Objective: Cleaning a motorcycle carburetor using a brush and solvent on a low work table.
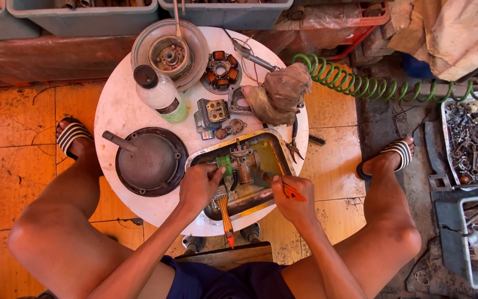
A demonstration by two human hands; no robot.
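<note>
Head view: hands [197, 185] on (probably) carburetor [243, 164].

Worn orange floor tiles [17, 127]; round white table [118, 113].

1. The left hand [197, 185] holds a small metal carburettor [243, 164] over a yellowish tray [279, 148].
2. The right hand [293, 197] has closed its grip on an orange-handled tool [291, 191].
3. A brush [225, 213] lies across the tray's edge on the round white table [118, 113].

1 head camera looks straight down, close above round table [123, 111].
</note>
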